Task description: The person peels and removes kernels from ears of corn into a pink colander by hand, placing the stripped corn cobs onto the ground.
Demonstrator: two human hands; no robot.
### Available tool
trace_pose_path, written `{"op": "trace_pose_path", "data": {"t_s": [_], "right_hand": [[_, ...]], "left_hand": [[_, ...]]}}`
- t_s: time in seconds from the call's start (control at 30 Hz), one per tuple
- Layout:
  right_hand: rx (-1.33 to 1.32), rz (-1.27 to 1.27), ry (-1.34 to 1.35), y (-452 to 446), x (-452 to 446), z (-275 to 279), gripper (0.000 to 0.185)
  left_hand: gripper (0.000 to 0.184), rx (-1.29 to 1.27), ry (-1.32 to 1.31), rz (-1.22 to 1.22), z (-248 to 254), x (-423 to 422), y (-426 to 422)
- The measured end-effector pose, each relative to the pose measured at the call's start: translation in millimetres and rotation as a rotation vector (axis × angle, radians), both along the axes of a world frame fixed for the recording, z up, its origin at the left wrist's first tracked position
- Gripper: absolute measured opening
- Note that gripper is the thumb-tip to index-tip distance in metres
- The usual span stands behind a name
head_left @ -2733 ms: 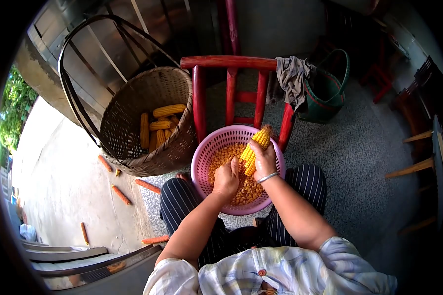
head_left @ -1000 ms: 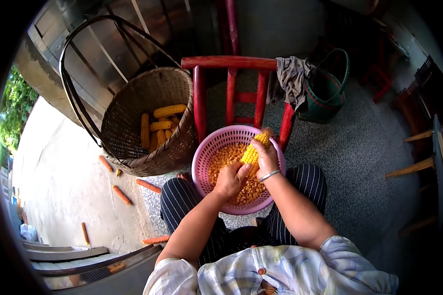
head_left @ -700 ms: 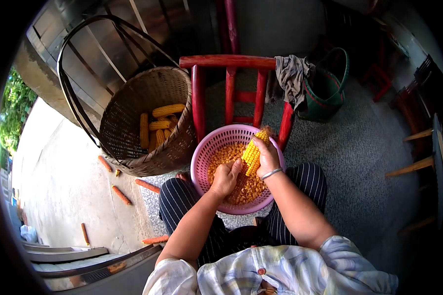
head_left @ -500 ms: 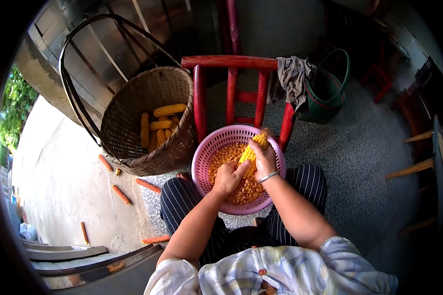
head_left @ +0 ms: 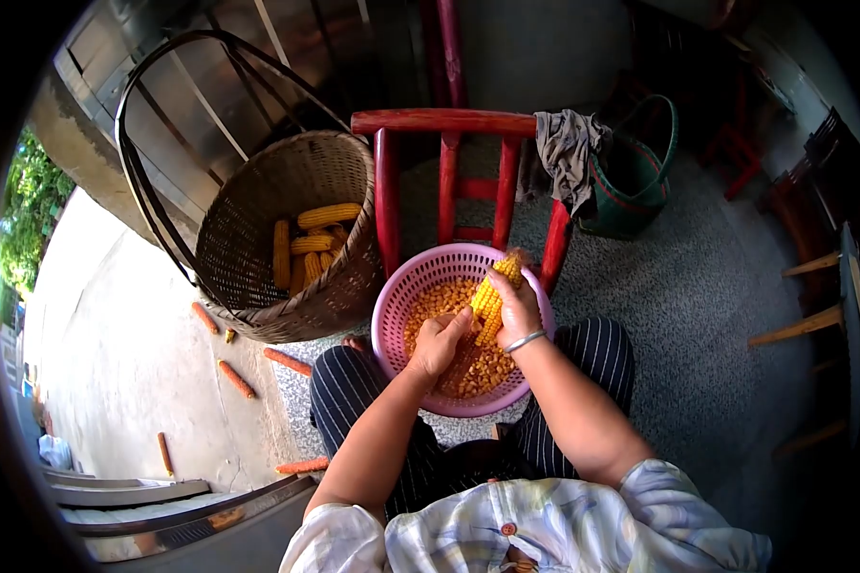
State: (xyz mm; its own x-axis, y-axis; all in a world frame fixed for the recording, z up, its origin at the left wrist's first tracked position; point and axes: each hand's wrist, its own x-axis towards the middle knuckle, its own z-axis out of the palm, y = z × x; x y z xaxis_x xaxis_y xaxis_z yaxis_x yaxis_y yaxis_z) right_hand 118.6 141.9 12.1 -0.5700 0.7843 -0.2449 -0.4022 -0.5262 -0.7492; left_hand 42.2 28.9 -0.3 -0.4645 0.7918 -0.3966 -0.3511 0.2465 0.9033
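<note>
A yellow ear of corn (head_left: 488, 304) slants over the pink plastic basket (head_left: 392, 371), its silky tip pointing up and away. My right hand (head_left: 516, 307), with a silver bracelet at the wrist, is wrapped round the ear's right side. Close by on the left, my left hand (head_left: 437, 345) has curled fingers, and its thumb tip is at the ear's left edge. Whether anything lies inside those curled fingers is hidden. Loose corn kernels (head_left: 433, 304) cover much of the basket's bottom. The basket rests between my knees.
A woven basket (head_left: 222, 250) with a tall handle stands at the left, holding several ears of corn (head_left: 329, 217). Bare reddish cobs (head_left: 236, 379) lie on the floor. Ahead is a red wooden chair (head_left: 444, 121) with a grey cloth (head_left: 568, 158); a green bag (head_left: 631, 191) stands beside it.
My left hand has drawn slightly back and left, its thumb moving from across the ear to its edge. The ear tilts a little more upright in my right hand.
</note>
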Motion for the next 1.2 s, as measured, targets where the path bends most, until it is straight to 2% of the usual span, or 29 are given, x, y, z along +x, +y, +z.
{"op": "trace_pose_path", "data": {"t_s": [0.03,0.1,0.2,0.27,0.37,0.43,0.53,0.57,0.6,0.67,0.73,0.8,0.83,1.07,1.13,1.2], "right_hand": [[0.035,-0.027,0.009,-1,-1,-3,0.029],[0.042,-0.021,-0.008,-2,0,-2,0.029],[0.020,-0.012,-0.035,-3,0,2,0.028],[-0.039,-0.033,0.020,0,-1,-1,0.027],[-0.038,-0.014,0.009,3,0,-1,0.027],[-0.025,-0.021,0.013,5,1,-6,0.028],[-0.022,-0.032,0.028,7,1,-9,0.030],[-0.031,-0.010,0.027,6,2,-8,0.032],[-0.039,0.012,0.026,4,3,-5,0.033],[-0.016,-0.032,0.007,2,1,-2,0.035],[0.006,-0.077,-0.013,0,0,-1,0.036],[0.018,-0.104,-0.051,0,0,0,0.037],[0.018,-0.104,-0.051,0,0,0,0.037],[0.107,-0.086,-0.046,4,0,-7,0.032],[0.099,-0.089,-0.035,3,-1,-7,0.032],[0.099,-0.102,-0.032,3,-1,-8,0.033]], "left_hand": [[0.035,0.000,0.001,0.000,-1,0,1],[0.037,-0.170,0.385,-0.072,-2,2,2],[0.037,-0.101,0.526,-0.064,1,7,2],[0.036,-0.166,0.493,-0.076,8,4,2],[0.036,-0.085,0.469,-0.077,0,0,2],[0.038,-0.076,0.066,0.066,3,1,2],[0.041,-0.015,0.079,0.149,13,0,3],[0.046,-0.052,0.195,0.148,14,0,3],[0.046,-0.051,0.196,0.148,11,-1,3],[0.050,-0.101,0.473,0.054,-1,-3,2],[0.053,-0.129,0.489,-0.010,16,2,-1],[0.043,-0.220,0.723,-0.178,36,12,-3],[0.040,-0.131,0.834,-0.131,30,16,-2],[0.043,-0.168,0.748,-0.176,37,17,-1],[0.048,-0.307,0.778,-0.111,32,15,1],[0.049,-0.283,0.780,-0.073,27,15,0]]}}
